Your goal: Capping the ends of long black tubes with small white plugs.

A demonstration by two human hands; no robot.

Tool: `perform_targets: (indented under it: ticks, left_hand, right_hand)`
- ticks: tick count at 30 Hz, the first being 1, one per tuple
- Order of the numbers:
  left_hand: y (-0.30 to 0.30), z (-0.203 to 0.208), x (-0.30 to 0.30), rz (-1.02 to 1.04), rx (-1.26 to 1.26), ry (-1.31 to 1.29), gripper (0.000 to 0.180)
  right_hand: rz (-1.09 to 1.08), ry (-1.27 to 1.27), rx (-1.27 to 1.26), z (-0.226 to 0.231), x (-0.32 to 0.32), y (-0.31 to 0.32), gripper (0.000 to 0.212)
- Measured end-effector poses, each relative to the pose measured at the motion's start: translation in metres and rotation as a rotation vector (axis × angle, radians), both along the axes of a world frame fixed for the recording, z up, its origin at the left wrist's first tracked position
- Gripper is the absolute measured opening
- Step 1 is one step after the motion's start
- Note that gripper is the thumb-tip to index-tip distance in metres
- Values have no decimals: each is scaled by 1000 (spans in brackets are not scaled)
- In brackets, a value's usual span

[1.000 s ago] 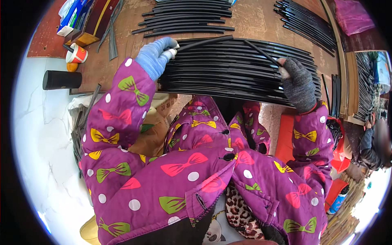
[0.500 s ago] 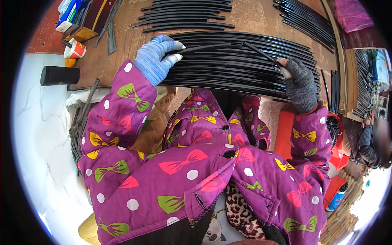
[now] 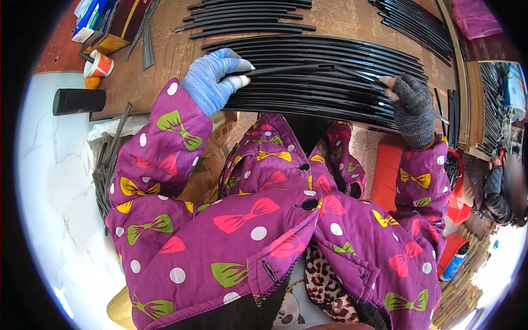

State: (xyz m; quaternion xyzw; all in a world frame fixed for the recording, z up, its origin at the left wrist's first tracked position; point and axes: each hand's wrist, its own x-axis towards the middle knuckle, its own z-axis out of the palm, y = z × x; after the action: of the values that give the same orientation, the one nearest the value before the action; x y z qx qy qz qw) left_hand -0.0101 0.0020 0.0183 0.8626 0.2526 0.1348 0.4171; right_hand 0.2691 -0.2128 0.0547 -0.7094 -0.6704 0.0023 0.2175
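Note:
My left hand (image 3: 210, 81), in a light blue glove with bare fingertips, pinches one end of a thin black strip (image 3: 291, 71). The strip reaches rightward above a row of similar black strips (image 3: 308, 93) laid side by side on the table. My right hand (image 3: 411, 104), in a dark grey fingerless glove, is closed around a slim metal tool (image 3: 360, 73). Its thin front end points left to the free end of the held strip; whether the two touch, I cannot tell. The tool's rear end pokes out beyond my right palm. What kind of tool it is stays unclear.
More black strips (image 3: 253, 17) lie at the table's far side, with another bundle (image 3: 415, 30) at the far right. On the left stand a paper cup (image 3: 99, 65), a black cylinder (image 3: 80, 102) and boxes (image 3: 113, 27). A red stool (image 3: 385, 173) is below the right edge.
My right hand has shifted slightly right and down, and the tool's rear end now shows past it. The held strip sits a little lower at its free end. My left hand keeps its pinch.

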Motion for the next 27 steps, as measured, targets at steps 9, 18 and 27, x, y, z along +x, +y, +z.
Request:
perform_targets:
  ticks: [9, 18, 27]
  left_hand:
    - [-13, 2, 15, -88, 22, 2, 22]
    - [-3, -1, -4, -36, -36, -7, 22]
    - [-13, 7, -8, -11, -150, -36, 19]
  right_hand:
    - [93, -219, 59, 5, -29, 23, 29]
    - [-461, -342, 333, 14, 35, -20, 25]
    - [-525, 968, 406, -20, 48, -58, 24]
